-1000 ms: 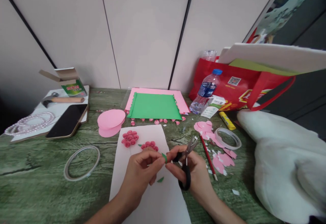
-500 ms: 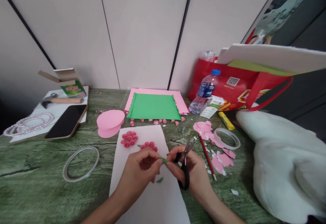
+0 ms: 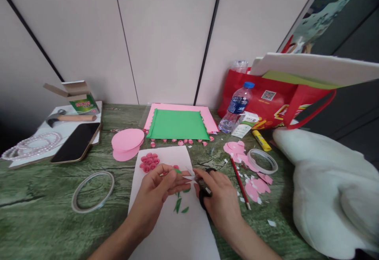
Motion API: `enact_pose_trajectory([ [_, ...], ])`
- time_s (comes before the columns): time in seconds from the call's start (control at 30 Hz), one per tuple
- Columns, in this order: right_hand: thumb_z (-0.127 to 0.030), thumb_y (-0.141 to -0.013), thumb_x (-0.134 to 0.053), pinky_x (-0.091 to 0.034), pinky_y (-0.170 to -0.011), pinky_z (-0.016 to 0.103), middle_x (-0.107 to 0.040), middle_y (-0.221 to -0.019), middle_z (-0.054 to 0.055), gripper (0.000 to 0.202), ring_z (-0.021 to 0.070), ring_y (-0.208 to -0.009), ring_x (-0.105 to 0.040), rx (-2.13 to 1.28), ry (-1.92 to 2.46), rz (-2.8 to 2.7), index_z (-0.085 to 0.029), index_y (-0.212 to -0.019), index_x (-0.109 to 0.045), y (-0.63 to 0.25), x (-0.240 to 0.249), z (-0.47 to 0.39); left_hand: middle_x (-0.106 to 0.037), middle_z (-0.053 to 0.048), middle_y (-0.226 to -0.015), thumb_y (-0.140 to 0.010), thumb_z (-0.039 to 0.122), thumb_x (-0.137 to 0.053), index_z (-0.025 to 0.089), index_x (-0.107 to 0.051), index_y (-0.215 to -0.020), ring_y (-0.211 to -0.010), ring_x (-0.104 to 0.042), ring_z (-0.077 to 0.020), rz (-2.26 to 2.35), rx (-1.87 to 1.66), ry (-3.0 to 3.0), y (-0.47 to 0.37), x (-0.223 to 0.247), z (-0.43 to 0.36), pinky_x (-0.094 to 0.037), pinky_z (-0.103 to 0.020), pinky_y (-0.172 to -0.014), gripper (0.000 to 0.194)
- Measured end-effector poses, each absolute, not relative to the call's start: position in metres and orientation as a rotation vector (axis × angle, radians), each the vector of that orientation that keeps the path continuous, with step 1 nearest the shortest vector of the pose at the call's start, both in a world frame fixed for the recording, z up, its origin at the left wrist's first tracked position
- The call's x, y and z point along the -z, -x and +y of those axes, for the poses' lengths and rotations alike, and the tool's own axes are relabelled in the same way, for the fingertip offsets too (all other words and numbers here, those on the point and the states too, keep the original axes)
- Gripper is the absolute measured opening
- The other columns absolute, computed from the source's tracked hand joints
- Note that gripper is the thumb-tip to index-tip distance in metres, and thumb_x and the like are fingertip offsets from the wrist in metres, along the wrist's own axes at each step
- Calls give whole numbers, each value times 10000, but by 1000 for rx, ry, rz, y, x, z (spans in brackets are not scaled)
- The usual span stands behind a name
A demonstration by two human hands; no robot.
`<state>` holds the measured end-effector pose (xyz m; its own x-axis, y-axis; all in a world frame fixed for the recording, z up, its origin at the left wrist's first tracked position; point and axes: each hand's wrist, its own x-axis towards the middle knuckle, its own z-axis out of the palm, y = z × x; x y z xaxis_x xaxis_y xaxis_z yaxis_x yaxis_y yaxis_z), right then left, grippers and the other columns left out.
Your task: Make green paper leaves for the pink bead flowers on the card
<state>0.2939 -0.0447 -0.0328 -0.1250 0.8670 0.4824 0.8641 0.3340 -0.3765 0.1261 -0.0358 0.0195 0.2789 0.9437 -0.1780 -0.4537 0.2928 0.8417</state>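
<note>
Green leaf [image 3: 178, 171] and scissors [image 3: 204, 195] at a wood-grained desk [image 3: 44, 212]

The desk's mottled green top backs onto pale panels [image 3: 166, 39] with dark seams. Toward its far right corner stands a red bag [image 3: 257, 94]; near the far edge a green sheet [image 3: 179, 125] lies over pink paper [image 3: 211, 120]. A white plush thing [image 3: 318, 197] fills the right side — a phone [image 3: 76, 143] the left. Toward the near edge runs a white sheet [image 3: 177, 236], bearing pink flowers [image 3: 149, 161]. Above it, the left hand [image 3: 154, 197] pinches the leaf; the right hand [image 3: 221, 197] grips the scissors — blades close by the left fingers [image 3: 180, 187].
</note>
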Motion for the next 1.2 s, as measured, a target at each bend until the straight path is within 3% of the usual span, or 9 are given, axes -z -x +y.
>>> enact_pose_trajectory([
  [0.13, -151, -793, -549, -436, -704, 383, -636, -778, 85, 306, 256, -759, -572, -64, 1565, -1898, -183, -1083, -642, -297, 30, -43, -732, -113, -933, -764, 289, -664, 157, -542, -729, -887, -676, -263, 777, -1124, -728, -124, -23, -33, -476, -453, -886, 183],
  [0.33, -337, -729, -683, -477, -626, 289, -634, -805, 37, 341, 181, -710, -601, -1153, 1235, -1540, -200, -1018, -563, -293, 14, -46, -706, -25, -784, -798, 267, -621, 166, -598, -762, -772, -649, -165, 978, -1223, -968, -122, -19, -34, -496, -302, -767, 110],
  [0.43, -341, -694, -725, -472, -637, 260, -616, -770, 11, 324, 151, -717, -584, -1464, 1008, -1491, -198, -913, -533, -289, 5, -49, -642, 14, -659, -780, 254, -623, 170, -613, -739, -684, -598, -124, 1074, -1219, -1113, -124, -18, -37, -474, -243, -696, 94],
  [0.53, -347, -671, -742, -460, -671, 265, -604, -760, 12, 280, 136, -702, -556, -1534, 972, -1532, -182, -796, -554, -287, 0, -51, -589, 24, -601, -754, 249, -614, 172, -578, -647, -631, -552, -113, 1117, -1233, -1162, -127, -21, -39, -453, -230, -652, 137],
  [0.83, -404, -561, -804, -330, -536, 216, -514, -658, -46, 400, 89, -565, -419, -1746, 986, -1464, -185, -789, -560, -284, 2, -55, -573, 17, -584, -723, 246, -597, 179, -532, -592, -592, -538, -125, 1106, -1213, -1192, -129, -21, -41, -451, -246, -595, 161],
  [1.2, -448, -623, -746, -225, -457, 199, -408, -585, -71, 362, 71, -508, -302, -1777, 935, -1466, -180, -748, -536, -285, 4, -54, -562, 22, -568, -673, 233, -621, 167, -532, -560, -557, -538, -114, 1107, -1185, -1161, -131, -21, -40, -450, -232, -562, 158],
])
